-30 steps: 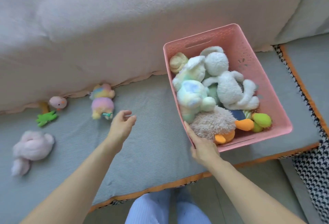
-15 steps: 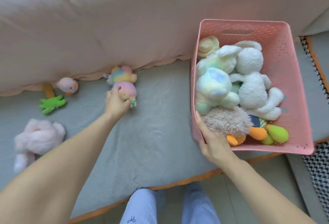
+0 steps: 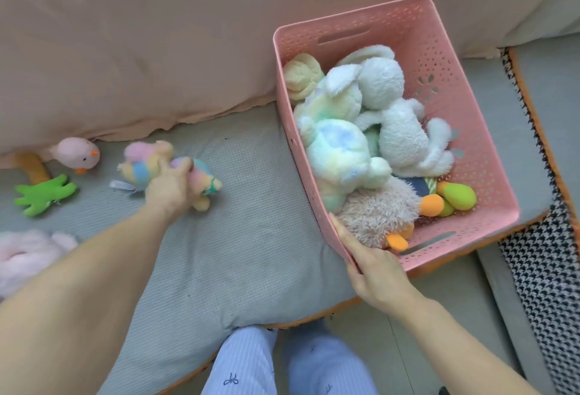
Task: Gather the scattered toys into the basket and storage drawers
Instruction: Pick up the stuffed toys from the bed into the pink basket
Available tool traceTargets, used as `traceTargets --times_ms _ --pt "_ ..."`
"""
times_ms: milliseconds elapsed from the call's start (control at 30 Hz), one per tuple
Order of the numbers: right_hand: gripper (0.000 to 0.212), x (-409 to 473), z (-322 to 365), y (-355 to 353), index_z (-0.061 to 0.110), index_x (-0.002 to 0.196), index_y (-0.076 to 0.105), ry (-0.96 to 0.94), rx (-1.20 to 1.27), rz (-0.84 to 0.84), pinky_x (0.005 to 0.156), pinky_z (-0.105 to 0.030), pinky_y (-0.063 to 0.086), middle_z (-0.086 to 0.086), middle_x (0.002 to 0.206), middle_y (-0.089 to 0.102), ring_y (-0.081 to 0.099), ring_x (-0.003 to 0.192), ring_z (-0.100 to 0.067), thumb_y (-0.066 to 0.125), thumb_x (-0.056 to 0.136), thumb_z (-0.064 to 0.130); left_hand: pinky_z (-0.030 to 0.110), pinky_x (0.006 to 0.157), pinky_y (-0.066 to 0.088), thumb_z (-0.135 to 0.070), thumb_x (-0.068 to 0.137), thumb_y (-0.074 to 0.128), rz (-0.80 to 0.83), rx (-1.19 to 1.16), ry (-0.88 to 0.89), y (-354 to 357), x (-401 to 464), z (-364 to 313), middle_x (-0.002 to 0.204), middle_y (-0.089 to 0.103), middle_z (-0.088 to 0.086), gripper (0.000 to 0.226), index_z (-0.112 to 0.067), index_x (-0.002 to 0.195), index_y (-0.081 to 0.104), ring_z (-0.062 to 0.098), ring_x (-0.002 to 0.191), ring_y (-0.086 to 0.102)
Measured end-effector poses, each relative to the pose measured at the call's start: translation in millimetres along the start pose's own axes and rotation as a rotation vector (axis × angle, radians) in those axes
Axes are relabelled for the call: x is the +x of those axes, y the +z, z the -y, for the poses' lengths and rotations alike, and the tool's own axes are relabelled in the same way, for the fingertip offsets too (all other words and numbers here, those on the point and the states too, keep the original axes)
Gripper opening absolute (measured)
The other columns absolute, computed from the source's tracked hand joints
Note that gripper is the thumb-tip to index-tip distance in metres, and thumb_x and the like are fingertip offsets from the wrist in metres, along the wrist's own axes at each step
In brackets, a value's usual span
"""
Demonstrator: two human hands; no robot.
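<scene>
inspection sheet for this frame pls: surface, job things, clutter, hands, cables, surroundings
Surface: grey woven cushion, orange piping.
Job's things: pink perforated plastic basket holding plush toys; rainbow pastel plush toy, pink chick plush, green plush, pale pink fluffy plush lie loose on the cushion.
Clutter: nothing seen.
Hands: left hand grips rainbow plush; right hand grips basket's near corner.
Cables: nothing seen.
Surroundings: beige blanket, houndstooth fabric.

A grey ribbed cushion with orange piping is lying along its near edge above a pale floor. A beige blanket is draping over its far edge, and a black-and-white houndstooth fabric is showing at the right under soft daylight.
</scene>
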State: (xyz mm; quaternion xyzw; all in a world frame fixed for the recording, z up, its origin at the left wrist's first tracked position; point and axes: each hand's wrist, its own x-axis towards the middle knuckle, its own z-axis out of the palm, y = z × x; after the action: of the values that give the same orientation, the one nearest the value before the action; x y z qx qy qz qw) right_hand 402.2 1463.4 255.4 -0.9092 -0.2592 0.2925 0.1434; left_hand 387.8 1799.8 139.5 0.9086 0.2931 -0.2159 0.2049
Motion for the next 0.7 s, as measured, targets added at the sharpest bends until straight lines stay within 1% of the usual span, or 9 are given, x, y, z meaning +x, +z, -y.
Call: traceTargets --times_ms 100,200,267,333,400,500,533,600,700 --pt "0.08 -1 1 -2 0.027 0.133 -0.026 0.071 -0.024 0.027 0.071 -0.04 0.042 -0.012 0.095 0.068 0.06 0.087 -0.038 0.038 0.086 0.018 0.043 0.071 0.04 -0.017 0.086 0.057 -0.019 0.101 0.071 1 -14 4 0.111 0.045 0.027 0.024 0.001 0.101 0.052 0.045 0.092 0.053" --pt "0.085 -2 -2 -3 0.03 0.131 -0.029 0.073 -0.054 0.019 0.075 -0.04 0.042 -0.012 0.097 0.068 0.06 0.091 -0.036 0.043 0.089 0.014 0.047 0.079 0.04 -0.011 0.083 0.059 -0.103 0.238 0.182 -1 -12 5 0.127 0.04 0.024 0.036 -0.003 0.117 0.049 0.039 0.113 0.042" --pt "0.085 -1 -2 -1 0.032 0.131 -0.03 0.06 -0.073 -0.017 0.076 -0.039 0.041 -0.011 0.099 0.068 0.06 0.092 -0.035 0.042 0.089 0.016 0.048 0.094 0.036 -0.011 0.082 0.061 -0.002 0.29 0.204 -2 -2 5 0.147 0.021 0.016 0.068 -0.013 0.142 0.027 0.035 0.13 0.028" --pt "0.085 -1 -5 -1 0.035 0.131 -0.029 0.062 -0.084 -0.031 0.076 -0.039 0.041 -0.012 0.097 0.067 0.06 0.092 -0.036 0.043 0.089 0.017 0.045 0.104 0.031 -0.025 0.084 0.061 0.157 0.398 0.152 -3 3 0 0.15 0.017 0.015 0.088 -0.016 0.149 0.002 0.035 0.133 0.026" --pt "0.085 -3 -5 0 0.037 0.131 -0.027 0.073 -0.059 -0.021 0.075 -0.038 0.041 -0.012 0.089 0.064 0.06 0.09 -0.036 0.043 0.089 0.017 0.04 0.109 0.025 -0.052 0.082 0.055 0.179 0.583 0.078 3 -9 -4 0.141 0.034 0.016 0.087 -0.013 0.147 0.012 0.033 0.131 0.034" --pt "0.084 -4 -4 0 0.036 0.134 -0.026 0.061 -0.07 -0.015 0.075 -0.037 0.04 -0.013 0.092 0.064 0.059 0.091 -0.035 0.042 0.089 0.016 0.038 0.096 0.035 -0.075 0.071 0.038 0.103 0.718 0.016 17 -45 -2 0.117 0.056 0.009 0.078 -0.013 0.117 0.05 0.026 0.112 0.051" --pt "0.084 -4 -4 0 0.036 0.137 -0.024 0.059 -0.073 -0.007 0.075 -0.036 0.039 -0.014 0.095 0.064 0.059 0.093 -0.035 0.042 0.09 0.016 0.036 0.089 0.037 -0.076 0.067 0.035 0.083 0.633 -0.02 22 -60 1 0.109 0.06 0.007 0.076 -0.013 0.107 0.053 0.026 0.104 0.053" --pt "0.082 -4 -3 -2 0.04 0.142 -0.018 0.066 -0.08 0.017 0.072 -0.035 0.036 -0.012 0.093 0.062 0.059 0.093 -0.033 0.042 0.092 0.017 0.036 0.08 0.034 -0.076 0.056 0.04 0.042 0.264 -0.128 25 -88 -1 0.09 0.06 0.004 0.073 -0.013 0.094 0.046 0.028 0.092 0.054" --pt "0.081 -6 3 -3 0.042 0.144 -0.016 0.075 -0.076 0.058 0.069 -0.032 0.032 -0.011 0.095 0.063 0.06 0.092 -0.032 0.041 0.093 0.015 0.034 0.078 0.031 -0.055 0.055 0.07 -0.14 -0.213 -0.138 6 -120 -33 0.083 0.055 0.0 0.07 -0.013 0.103 0.041 0.034 0.095 0.055"
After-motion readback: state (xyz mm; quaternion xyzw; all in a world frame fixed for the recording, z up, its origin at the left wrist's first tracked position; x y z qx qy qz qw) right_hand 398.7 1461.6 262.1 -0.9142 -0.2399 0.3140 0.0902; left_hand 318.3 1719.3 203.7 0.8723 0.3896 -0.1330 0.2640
